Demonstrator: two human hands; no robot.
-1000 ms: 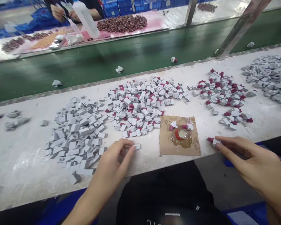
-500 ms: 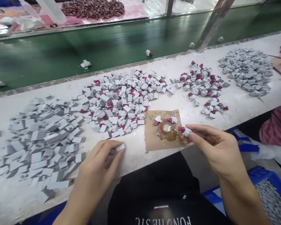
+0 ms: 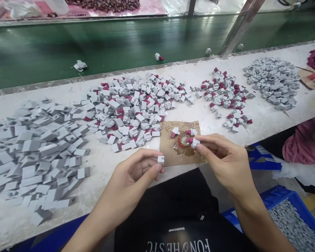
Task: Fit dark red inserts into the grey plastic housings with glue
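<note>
My left hand (image 3: 139, 171) pinches a small grey plastic block (image 3: 161, 160) with a notch in its end, just left of the cardboard's lower edge. Between the thumb and fingertips of my right hand (image 3: 223, 157) is a grey-and-maroon plastic piece (image 3: 193, 141), its maroon end pointing left over a round cap of clear liquid (image 3: 183, 140). The cap lies on a brown cardboard piece (image 3: 170, 155), with liquid spilled around it. Two more grey-and-maroon pieces rest there, one at the upper left (image 3: 175, 131) and one behind the cap (image 3: 191, 132).
Loose grey blocks (image 3: 39, 154) are heaped at the left, beside a mixed grey-and-maroon pile (image 3: 131, 108). Farther right are a smaller mixed pile (image 3: 227, 91) and a grey pile (image 3: 274, 80). Behind runs a green belt (image 3: 115, 45) carrying scattered pieces. A blue bin (image 3: 301, 206) stands lower right.
My left hand has lifted the grey block off the table and moved right towards the cardboard. My right hand has brought its piece left to the cap. Belt pieces have shifted left.
</note>
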